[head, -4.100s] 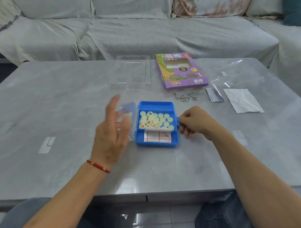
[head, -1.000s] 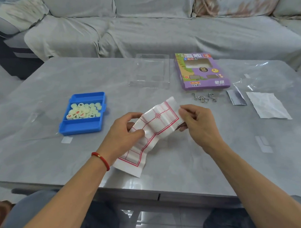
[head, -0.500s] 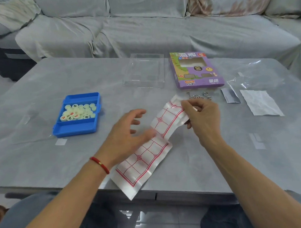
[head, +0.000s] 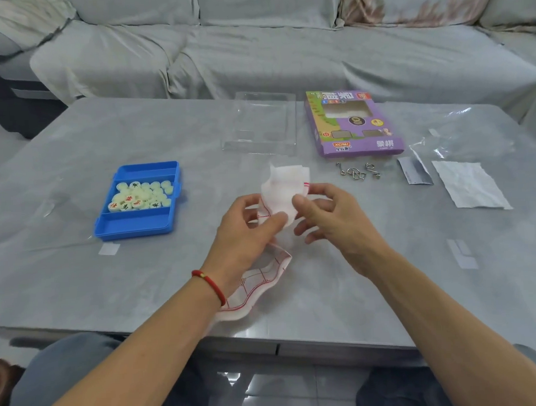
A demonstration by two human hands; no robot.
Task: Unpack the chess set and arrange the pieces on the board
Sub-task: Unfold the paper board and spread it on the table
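Item: folded paper board [head: 280,191], pinched between both hands at table centre, not yet laid flat.

Left hand [head: 246,231] pinches the sheet's mid-fold with thumb and fingers; right hand [head: 331,219] pinches the upper folds, thumb on top. The long axis runs from about 1 o'clock down to 7 o'clock, the loose tail trailing under the left wrist toward the table edge [head: 277,345]. Blue tray [head: 134,225] holding the pieces [head: 139,196] sits at 9 o'clock, well apart, nearer the left hand.
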